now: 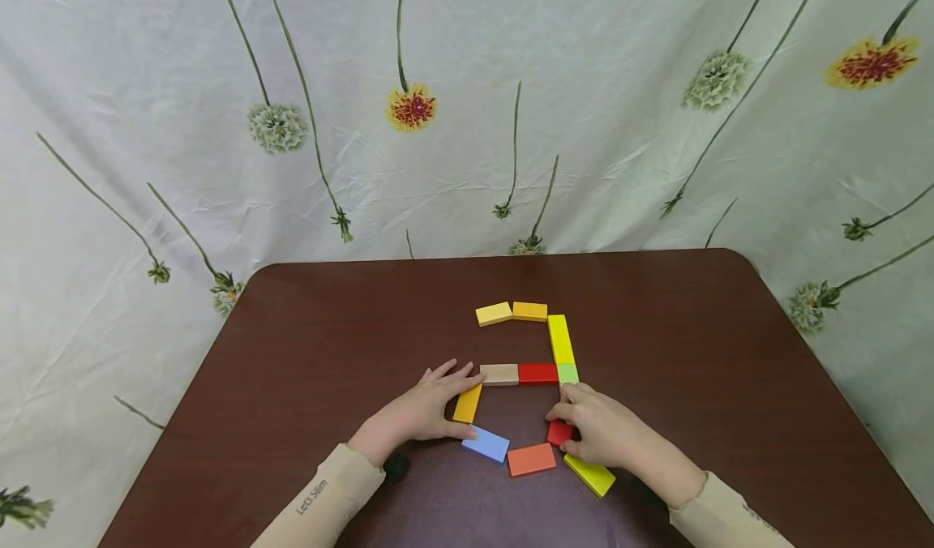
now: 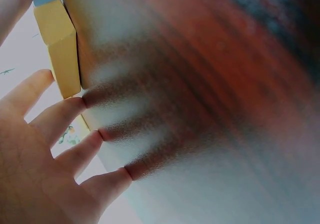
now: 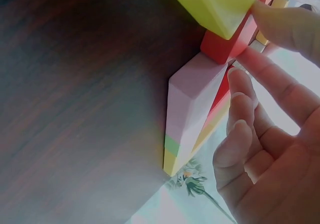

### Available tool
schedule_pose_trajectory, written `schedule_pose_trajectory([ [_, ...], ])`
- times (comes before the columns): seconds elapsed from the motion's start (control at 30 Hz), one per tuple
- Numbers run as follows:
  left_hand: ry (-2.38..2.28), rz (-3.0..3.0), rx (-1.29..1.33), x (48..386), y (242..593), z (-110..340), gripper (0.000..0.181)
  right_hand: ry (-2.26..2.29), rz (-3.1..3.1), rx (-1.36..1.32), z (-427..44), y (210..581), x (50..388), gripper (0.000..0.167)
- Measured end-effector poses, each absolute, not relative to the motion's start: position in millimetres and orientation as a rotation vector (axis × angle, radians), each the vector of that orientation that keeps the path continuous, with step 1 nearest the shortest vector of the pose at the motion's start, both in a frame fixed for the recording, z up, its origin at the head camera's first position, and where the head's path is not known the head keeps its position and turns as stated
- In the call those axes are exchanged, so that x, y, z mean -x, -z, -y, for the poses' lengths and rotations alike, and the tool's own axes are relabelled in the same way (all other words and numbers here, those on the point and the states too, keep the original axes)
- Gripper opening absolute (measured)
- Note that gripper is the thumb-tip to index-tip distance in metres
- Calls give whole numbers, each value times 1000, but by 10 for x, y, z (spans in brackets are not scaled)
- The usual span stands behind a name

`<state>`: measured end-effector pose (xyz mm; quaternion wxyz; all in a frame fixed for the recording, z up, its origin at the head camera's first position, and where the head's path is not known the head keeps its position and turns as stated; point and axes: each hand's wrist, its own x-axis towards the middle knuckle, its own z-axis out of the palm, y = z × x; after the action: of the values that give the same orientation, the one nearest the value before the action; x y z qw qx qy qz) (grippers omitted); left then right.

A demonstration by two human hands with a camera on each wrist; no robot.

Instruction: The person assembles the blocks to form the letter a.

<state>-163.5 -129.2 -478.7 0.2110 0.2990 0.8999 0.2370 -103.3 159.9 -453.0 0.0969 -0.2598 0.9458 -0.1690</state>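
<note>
Flat coloured blocks lie end to end in a bent outline on the table. My right hand (image 1: 601, 426) pinches a small red block (image 1: 559, 433) between thumb and index finger. Next to that block, a pale pink block (image 3: 192, 84) shows in the right wrist view; my right hand largely hides it in the head view. A yellow-green block (image 1: 589, 475) lies at the near side of the red one. My left hand (image 1: 423, 408) is spread, its thumb at a blue block (image 1: 487, 444) and its fingers by an orange-yellow block (image 1: 468, 404) and a beige block (image 1: 499, 374).
An orange-red block (image 1: 532, 460) lies at the near side. Another red block (image 1: 537, 374), a light green block (image 1: 567, 374) and a long yellow block (image 1: 560, 339) continue the outline. Two yellowish blocks (image 1: 529, 311) lie farthest back. Flowered cloth (image 1: 452, 167) hangs behind the brown table (image 1: 328, 329).
</note>
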Motion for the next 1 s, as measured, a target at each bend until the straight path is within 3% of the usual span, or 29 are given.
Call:
schedule_pose_trajectory([
  [0.53, -666, -2503, -835, 1638, 4785, 1291, 84, 597, -2825, 705, -1655, 4473, 975, 35],
  [0.77, -666, -2502, -842, 1639, 4792, 1292, 84, 576, -2928, 625, -1755, 4446, 798, 23],
  [1.0, -672, -2498, -842, 1640, 4813, 1298, 84, 620, -2865, 521, -1829, 4539, 593, 36],
])
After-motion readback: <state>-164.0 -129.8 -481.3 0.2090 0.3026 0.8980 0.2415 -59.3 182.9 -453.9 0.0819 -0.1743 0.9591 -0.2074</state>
